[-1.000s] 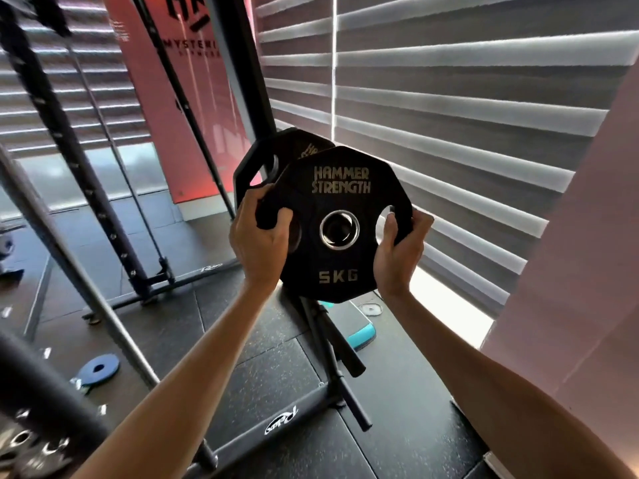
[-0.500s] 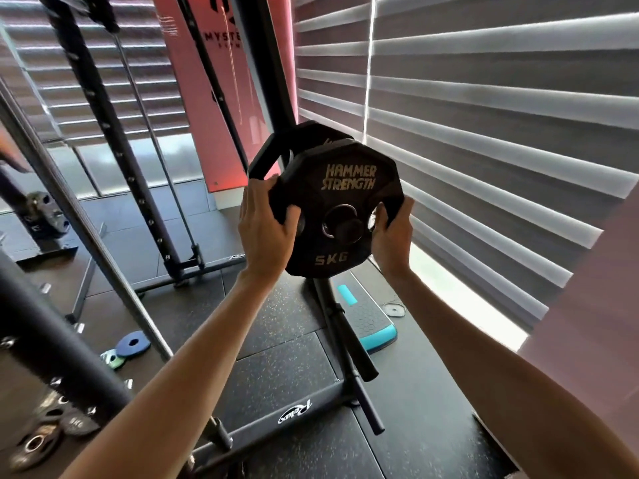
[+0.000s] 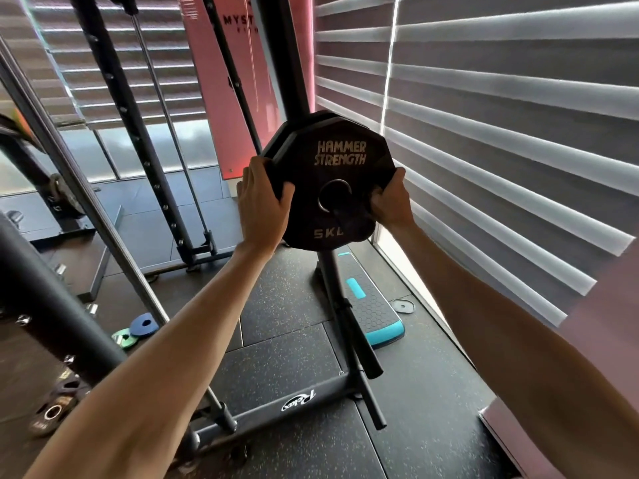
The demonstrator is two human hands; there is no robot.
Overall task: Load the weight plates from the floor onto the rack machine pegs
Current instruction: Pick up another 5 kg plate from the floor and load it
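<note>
A black plate (image 3: 340, 181) was stamped with pale gold lettering, the floor (image 3: 287, 368) was done in black rubber flecked with tiny yellowish specks, the step platform (image 3: 375, 312) was trimmed in teal with a hexagon pattern, and a blue disc (image 3: 144, 324) was laid beside a green one (image 3: 122, 338).

The plate (image 3: 340, 181) is black, many-sided, marked HAMMER STRENGTH and 5 KG, upright, its steel-ringed centre hole on a peg (image 3: 334, 201) of the rack (image 3: 294, 63). Behind it, touching or nearly so, a second black plate (image 3: 276, 146) sits. Lower pegs (image 3: 361, 344) stick out bare. More plates (image 3: 143, 326) lie on the floor, left.
</note>
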